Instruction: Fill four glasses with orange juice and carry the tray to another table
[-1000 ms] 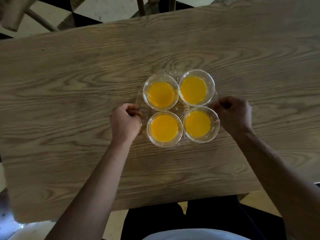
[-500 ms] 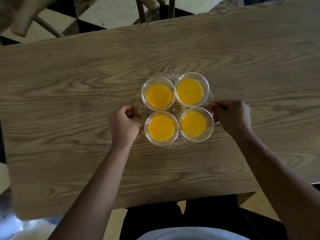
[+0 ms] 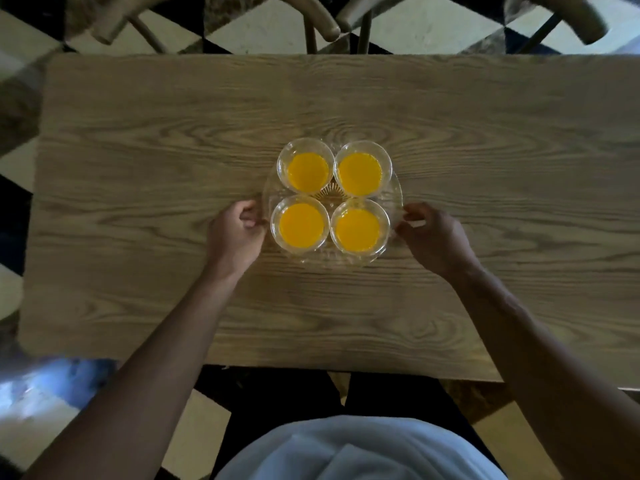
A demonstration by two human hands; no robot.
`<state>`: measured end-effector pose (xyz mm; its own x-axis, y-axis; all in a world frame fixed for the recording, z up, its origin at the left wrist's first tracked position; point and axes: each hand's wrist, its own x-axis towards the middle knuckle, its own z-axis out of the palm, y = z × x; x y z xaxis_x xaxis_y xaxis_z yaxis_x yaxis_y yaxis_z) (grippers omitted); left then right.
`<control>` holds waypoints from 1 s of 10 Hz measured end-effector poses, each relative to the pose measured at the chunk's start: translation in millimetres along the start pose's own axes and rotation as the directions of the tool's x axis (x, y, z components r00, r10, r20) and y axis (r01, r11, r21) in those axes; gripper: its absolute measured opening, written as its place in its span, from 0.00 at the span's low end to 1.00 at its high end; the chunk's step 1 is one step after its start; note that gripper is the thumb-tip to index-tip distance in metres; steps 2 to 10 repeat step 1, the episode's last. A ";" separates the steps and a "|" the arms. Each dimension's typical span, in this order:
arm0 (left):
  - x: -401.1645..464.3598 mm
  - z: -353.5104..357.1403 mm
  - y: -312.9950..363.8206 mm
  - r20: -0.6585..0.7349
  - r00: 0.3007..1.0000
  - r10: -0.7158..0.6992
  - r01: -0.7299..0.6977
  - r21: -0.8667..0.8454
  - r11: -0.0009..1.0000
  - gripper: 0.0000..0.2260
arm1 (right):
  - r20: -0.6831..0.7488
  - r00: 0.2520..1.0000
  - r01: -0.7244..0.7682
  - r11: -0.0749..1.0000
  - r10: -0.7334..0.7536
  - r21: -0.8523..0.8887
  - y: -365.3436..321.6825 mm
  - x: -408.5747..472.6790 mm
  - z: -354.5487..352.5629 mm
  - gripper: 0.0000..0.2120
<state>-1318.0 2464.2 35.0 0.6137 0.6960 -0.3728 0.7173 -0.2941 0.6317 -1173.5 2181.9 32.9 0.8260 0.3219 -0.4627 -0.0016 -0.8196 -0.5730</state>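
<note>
Head view: four glasses (image 3: 333,196), all filled with orange juice, stand on the clear tray (image 3: 396,188) resting mid-table (image 3: 138,174), left hand (image 3: 233,233) and right hand (image 3: 433,237) pinching its left and right rims with curled fingers, so filling appears done and carrying apparently remains.

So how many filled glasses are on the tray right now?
4, all on the clear tray: far-left glass, far-right glass, near-left glass, near-right glass. None look hidden.

Your table (image 3: 138,168) reads as matt, heavily grained wood; the tray (image 3: 394,188) is clear, glossy cut glass, and the four glasses (image 3: 306,168) are clear and shiny.
</note>
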 end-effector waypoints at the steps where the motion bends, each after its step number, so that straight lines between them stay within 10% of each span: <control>1: -12.4 -0.9 -1.7 0.021 1.000 0.003 -0.003 0.014 1.000 0.15 | 0.017 1.000 -0.007 1.000 0.007 -0.014 -0.3 -5.1 -5.5 0.19; 10: -12.4 -0.9 -1.7 0.021 1.000 0.003 -0.003 0.014 1.000 0.15 | 0.017 1.000 -0.007 1.000 0.007 -0.014 -0.3 -5.1 -5.5 0.19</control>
